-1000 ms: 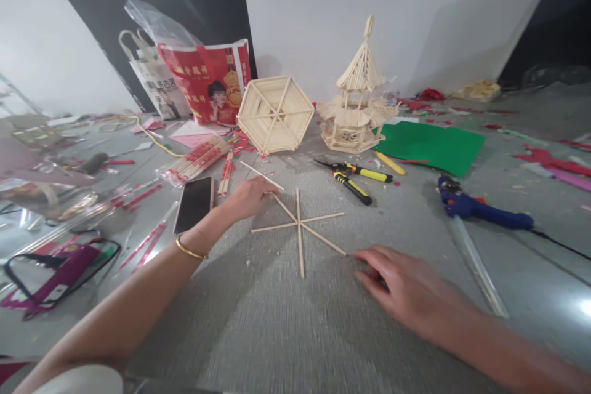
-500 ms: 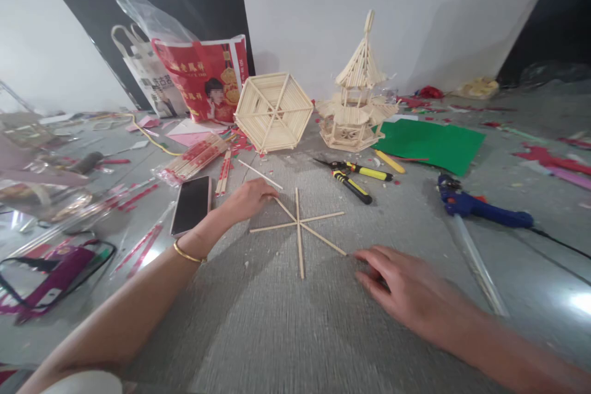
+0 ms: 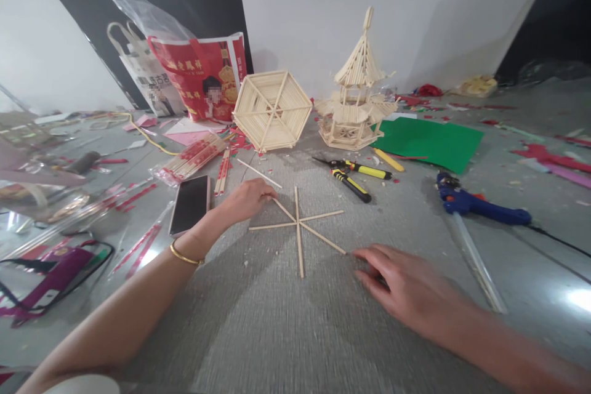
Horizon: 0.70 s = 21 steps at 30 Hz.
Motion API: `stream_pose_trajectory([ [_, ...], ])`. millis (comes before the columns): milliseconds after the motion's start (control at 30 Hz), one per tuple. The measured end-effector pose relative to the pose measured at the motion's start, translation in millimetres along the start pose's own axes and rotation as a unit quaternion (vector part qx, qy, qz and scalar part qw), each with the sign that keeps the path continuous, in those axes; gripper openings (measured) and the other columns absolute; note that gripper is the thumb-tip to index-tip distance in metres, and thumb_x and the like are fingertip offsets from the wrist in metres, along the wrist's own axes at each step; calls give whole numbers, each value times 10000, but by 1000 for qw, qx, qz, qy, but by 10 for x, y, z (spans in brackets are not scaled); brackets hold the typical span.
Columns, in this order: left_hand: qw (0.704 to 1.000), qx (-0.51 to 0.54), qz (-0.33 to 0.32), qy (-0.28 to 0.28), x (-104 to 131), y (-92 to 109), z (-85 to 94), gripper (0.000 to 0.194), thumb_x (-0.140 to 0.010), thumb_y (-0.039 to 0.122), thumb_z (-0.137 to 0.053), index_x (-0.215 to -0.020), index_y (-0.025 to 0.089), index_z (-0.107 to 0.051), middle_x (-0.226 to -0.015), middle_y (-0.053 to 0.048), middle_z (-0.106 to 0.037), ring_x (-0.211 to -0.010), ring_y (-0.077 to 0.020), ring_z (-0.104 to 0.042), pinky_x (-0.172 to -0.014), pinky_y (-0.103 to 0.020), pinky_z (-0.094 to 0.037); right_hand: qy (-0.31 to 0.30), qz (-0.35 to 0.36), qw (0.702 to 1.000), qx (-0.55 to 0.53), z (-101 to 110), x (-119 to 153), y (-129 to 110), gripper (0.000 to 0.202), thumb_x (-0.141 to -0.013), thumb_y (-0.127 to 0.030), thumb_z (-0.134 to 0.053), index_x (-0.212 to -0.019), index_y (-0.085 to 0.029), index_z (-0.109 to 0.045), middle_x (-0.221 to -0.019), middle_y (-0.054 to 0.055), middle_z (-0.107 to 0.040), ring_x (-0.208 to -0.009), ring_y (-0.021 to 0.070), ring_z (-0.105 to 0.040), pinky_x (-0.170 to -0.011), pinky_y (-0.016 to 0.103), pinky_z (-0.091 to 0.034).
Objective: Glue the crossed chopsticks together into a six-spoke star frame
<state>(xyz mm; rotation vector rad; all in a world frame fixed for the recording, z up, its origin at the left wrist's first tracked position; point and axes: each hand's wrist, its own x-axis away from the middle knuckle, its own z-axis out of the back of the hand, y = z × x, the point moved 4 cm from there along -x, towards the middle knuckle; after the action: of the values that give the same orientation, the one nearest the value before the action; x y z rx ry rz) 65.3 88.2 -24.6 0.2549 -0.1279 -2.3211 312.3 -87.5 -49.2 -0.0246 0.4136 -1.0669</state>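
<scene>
Thin wooden sticks cross at one middle point and form a six-armed star (image 3: 300, 249) flat on the grey surface. At the end of its upper-left arm, my left hand (image 3: 249, 198) pinches the stick tip between thumb and fingers. By the tip of the lower-right arm rests my right hand (image 3: 392, 277), its thumb and index finger apart, holding nothing. One loose stick (image 3: 259, 173) lies just behind my left hand. Beyond stand a hexagonal stick panel (image 3: 273, 112) and a pagoda model made of sticks (image 3: 355, 111).
Yellow-black pliers (image 3: 353, 178) lie behind the star, near a green sheet (image 3: 429, 143). A blue glue gun (image 3: 484, 206) is on the right. A phone (image 3: 190, 204), packed sticks (image 3: 191, 157) and a red bag (image 3: 196, 83) are on the left.
The whole view has shifted very slightly. Both hands and the star of sticks keep their places relative to each other.
</scene>
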Motion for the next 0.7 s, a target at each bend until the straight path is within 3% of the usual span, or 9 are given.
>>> stream_pose_trajectory([
  [300, 1000, 1, 22, 14, 105, 71, 115, 255, -854, 120, -474, -950, 183, -702, -941, -48, -699, -877, -166, -638, -801, -283, -476, -10, 2, 1000, -6, 2, 13, 6, 173, -841, -157, -550, -1000, -167, -616, -837, 48, -676, -709, 203, -668, -597, 326, -524],
  [500, 998, 9, 53, 11, 443, 178, 213, 202, -854, 207, -506, -929, 178, -691, -893, -46, -683, -779, -155, -631, -745, -277, -474, -1, -17, 1000, -23, -12, 34, 26, 169, -876, -191, -495, -1010, -184, -598, -840, 43, -673, -703, 195, -659, -590, 319, -502],
  [700, 996, 52, 74, -1, 695, 248, 141, 194, -865, 274, -528, -940, 183, -681, -902, -39, -679, -783, -155, -635, -709, -262, -478, 18, -25, 999, -32, -27, 33, 53, 153, -877, -204, -473, -982, -184, -582, -789, 40, -662, -645, 172, -635, -542, 283, -462],
])
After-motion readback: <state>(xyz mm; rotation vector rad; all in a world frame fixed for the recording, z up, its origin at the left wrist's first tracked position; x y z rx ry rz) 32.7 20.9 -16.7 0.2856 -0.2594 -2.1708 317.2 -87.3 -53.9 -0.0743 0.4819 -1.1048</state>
